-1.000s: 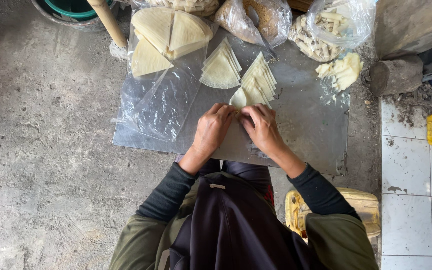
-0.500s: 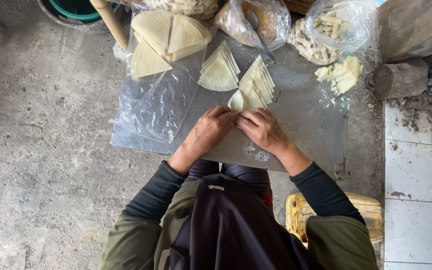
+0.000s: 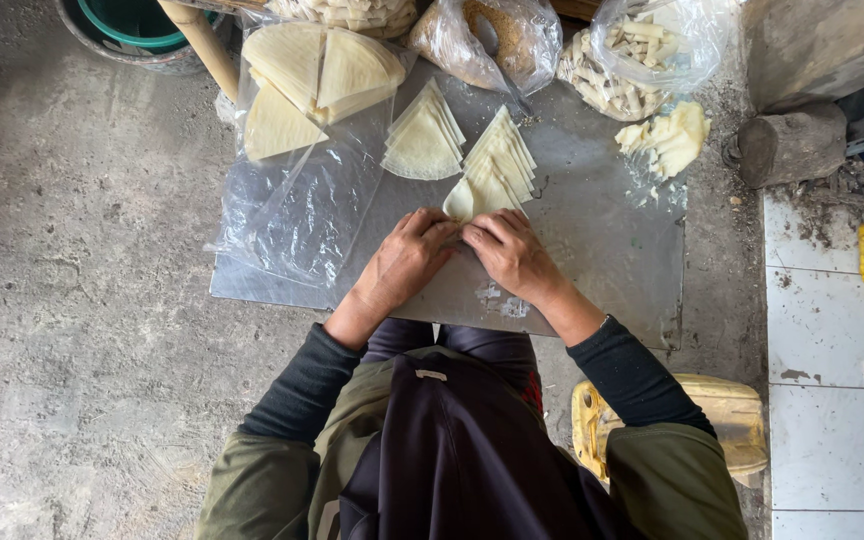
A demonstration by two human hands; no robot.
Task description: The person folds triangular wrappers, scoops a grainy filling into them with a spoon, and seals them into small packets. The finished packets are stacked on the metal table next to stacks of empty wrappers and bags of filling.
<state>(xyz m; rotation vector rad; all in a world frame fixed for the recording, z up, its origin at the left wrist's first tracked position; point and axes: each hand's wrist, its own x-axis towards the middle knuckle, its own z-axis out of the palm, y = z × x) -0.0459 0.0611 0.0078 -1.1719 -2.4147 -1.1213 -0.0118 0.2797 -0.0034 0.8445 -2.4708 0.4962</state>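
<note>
Wrapper sheet [image 3: 460, 203], a pale cream, thin pastry piece with a rounded edge, is lying on the grey metal board [image 3: 602, 250] in the middle of the scene, its visible part peeking out just beyond the fingertips of both hands; it is being folded, so its exact outline is partly hidden, but its long axis is running from the near side toward the far right, in line with the fanned row of folded triangles [image 3: 500, 160] that it is touching. Starting at the left, a clear plastic sheet [image 3: 292, 215] is covering the board's left part, with large quarter-round wrappers [image 3: 317, 75] resting on its far end. The left hand [image 3: 404, 262] is pressing down on the near edge of the wrapper sheet, fingers curled close together and pinching the pastry. The right hand [image 3: 510, 255] is meeting it fingertip to fingertip, fingers likewise narrow and gripping the same piece. Farther away, a second fan of triangles [image 3: 422, 140] is sitting just left of the row. To the far right, a plastic bag of rolled pieces [image 3: 642, 50] and a small heap of scraps [image 3: 667, 140] are lying near the board's far corner.
</note>
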